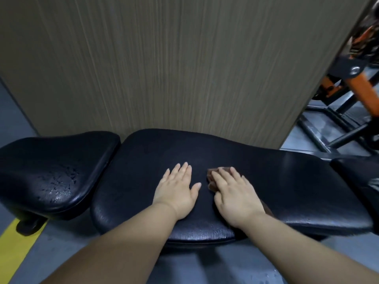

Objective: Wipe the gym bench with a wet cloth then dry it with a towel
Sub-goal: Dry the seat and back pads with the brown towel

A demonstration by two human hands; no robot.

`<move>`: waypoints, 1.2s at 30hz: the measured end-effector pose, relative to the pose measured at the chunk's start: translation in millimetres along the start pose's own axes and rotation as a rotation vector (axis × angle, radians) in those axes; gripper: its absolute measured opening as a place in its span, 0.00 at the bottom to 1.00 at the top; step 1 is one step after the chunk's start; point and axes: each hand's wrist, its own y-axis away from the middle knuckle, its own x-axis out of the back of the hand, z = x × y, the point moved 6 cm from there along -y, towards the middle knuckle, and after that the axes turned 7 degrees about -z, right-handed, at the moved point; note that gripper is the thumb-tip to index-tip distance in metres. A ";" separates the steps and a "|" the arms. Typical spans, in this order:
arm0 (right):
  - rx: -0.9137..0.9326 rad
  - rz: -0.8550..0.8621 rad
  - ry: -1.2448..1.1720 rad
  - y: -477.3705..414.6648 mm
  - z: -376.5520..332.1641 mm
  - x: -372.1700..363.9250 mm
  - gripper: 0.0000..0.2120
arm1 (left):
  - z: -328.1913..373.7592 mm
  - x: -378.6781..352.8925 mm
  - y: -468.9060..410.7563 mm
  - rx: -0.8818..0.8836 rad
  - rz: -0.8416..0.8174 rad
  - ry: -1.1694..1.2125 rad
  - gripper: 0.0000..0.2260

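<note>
2 hands, fingers (185,169) straight: L hand (176,190) on gym bench (287,177), R hand (233,194) pressing cloth (211,185). Risk: bunching, missed streaks.

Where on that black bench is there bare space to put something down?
Bare: the long pad right of the right hand, and the strip between the left hand and the seat pad, itself bare but wet-looking. Crowded: the middle, both hands flat, brown cloth under the right.
</note>
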 end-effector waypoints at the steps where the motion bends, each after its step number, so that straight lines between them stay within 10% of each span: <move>1: 0.004 0.002 -0.009 13.0 -7.7 -1.7 0.34 | -0.7 0.0 2.0 -0.010 -0.022 -0.006 0.28; 36: -0.185 0.060 -0.092 -183.5 -54.9 30.1 0.24 | -106.0 20.4 36.6 -0.119 -0.006 -0.080 0.33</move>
